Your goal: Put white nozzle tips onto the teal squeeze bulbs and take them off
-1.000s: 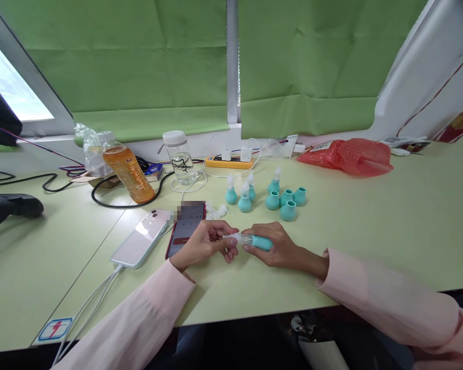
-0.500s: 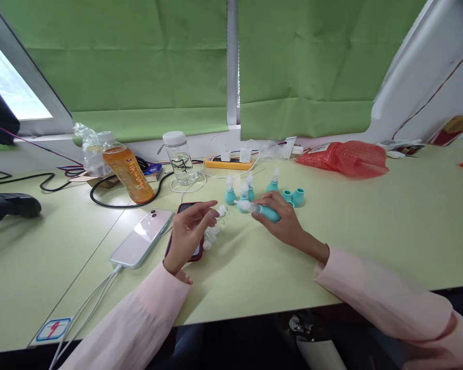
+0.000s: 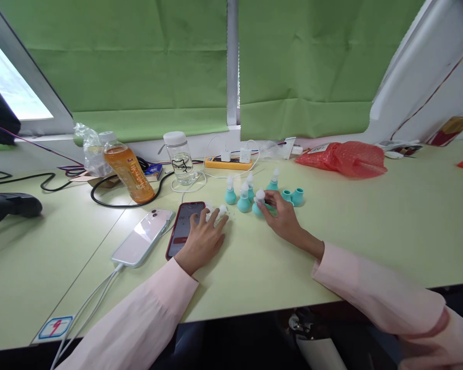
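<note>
My right hand [image 3: 283, 218] grips a teal squeeze bulb [image 3: 256, 209] with a translucent white nozzle, upright at the table surface. Just beyond it stand several matching bulbs with nozzles, among them a front bulb [image 3: 243, 205], a left bulb [image 3: 230, 196] and a back bulb [image 3: 272, 185]. To the right of my fingers are bulbs without nozzles [image 3: 298, 197], their round mouths showing. My left hand [image 3: 202, 241] lies palm down with fingers spread over small white translucent pieces [image 3: 223, 210], which it partly hides. Whether its fingertips touch them I cannot tell.
A red-cased phone [image 3: 176, 236] lies under the left hand's edge, beside a charging white phone [image 3: 142, 239]. Behind stand an orange drink bottle [image 3: 129, 172], a clear water jar [image 3: 181, 164] and a yellow power strip [image 3: 227, 164]. Red bubble wrap [image 3: 343, 159] lies back right.
My right hand has turned the bulb from lying sideways to upright and set it by the others. My left hand has moved right, turned palm down and spread over the white pieces.
</note>
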{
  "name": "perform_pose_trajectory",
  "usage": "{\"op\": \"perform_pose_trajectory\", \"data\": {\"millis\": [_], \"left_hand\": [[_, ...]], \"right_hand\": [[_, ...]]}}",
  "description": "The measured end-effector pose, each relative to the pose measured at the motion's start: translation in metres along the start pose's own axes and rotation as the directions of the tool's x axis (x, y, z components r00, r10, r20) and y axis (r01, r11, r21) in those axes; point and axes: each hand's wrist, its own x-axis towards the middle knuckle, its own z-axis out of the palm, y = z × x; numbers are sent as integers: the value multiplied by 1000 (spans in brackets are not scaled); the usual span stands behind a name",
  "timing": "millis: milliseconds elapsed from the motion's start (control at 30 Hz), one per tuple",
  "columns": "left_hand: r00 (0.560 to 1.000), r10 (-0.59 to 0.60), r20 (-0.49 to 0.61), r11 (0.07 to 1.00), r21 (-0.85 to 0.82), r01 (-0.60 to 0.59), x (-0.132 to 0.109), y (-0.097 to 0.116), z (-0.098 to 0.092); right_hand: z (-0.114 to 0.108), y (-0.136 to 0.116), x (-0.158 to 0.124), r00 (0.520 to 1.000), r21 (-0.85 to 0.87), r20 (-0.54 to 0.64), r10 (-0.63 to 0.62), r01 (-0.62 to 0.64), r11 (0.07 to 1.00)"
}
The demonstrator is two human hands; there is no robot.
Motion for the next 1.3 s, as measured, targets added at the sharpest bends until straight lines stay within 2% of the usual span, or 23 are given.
{"op": "perform_pose_trajectory", "data": {"millis": [167, 333, 567, 667, 767, 967, 1067, 1167, 1300], "left_hand": [[995, 73, 64, 994, 75, -78, -3, 2, 3], [987, 134, 91, 987, 73, -140, -3, 5, 3], [981, 164, 106, 985, 45, -169, -1, 7, 1], [973, 200, 113, 980, -6, -200, 0, 5, 2], [965, 241, 102, 970, -65, -235, 2, 4, 2], [950, 298, 89, 948, -148, -283, 3, 8, 0], [952, 306, 14, 938, -173, -299, 2, 9, -1], [965, 217, -149, 953, -184, -243, 0, 5, 0], [939, 16, -344, 965, -242, -105, -1, -5, 2]], "right_hand": [[4, 8, -2, 996, 48, 36, 82, -83, 995], [6, 9, -3, 992, 52, 70, 107, -110, 993], [5, 0, -5, 996, 30, -58, 65, -63, 998], [3, -7, -6, 996, 19, -85, 6, -4, 1000], [2, -12, -5, 988, -29, -112, -105, 102, 994], [-1, -20, -12, 913, -117, -172, -369, 353, 928], [2, -25, -20, 887, -74, -100, -450, 445, 893], [7, -30, -25, 879, 8, 30, -475, 475, 880], [20, -42, -26, 924, 85, 149, -352, 343, 935]]}}
